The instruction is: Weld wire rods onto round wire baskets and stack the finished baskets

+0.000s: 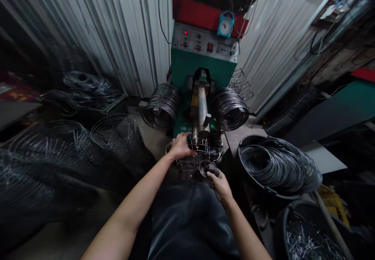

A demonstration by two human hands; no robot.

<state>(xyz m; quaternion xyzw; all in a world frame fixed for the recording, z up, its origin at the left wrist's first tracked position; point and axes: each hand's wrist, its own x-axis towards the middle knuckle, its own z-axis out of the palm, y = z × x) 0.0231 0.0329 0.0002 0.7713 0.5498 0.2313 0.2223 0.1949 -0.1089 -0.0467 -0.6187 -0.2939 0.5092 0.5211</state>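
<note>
A round wire basket [191,161] sits under the tip of a spot welder's upper electrode arm [202,107]. My left hand [180,146] grips the basket's left side, thumb toward the middle. Lower and to the right, my right hand [220,184] is closed on a small ring-shaped metal piece [207,168]. Dim light hides whether it is one ring or several. The piece is close to the basket's right front edge; whether they touch I cannot tell.
Wire ring bundles [162,105] hang on both sides of the green machine [183,66]. A black tub [244,170] of wire rings stands right, above a bin [283,217] of short wire pieces. Large wire frames [114,135] stand left. A blue timer [225,25] rests on the panel.
</note>
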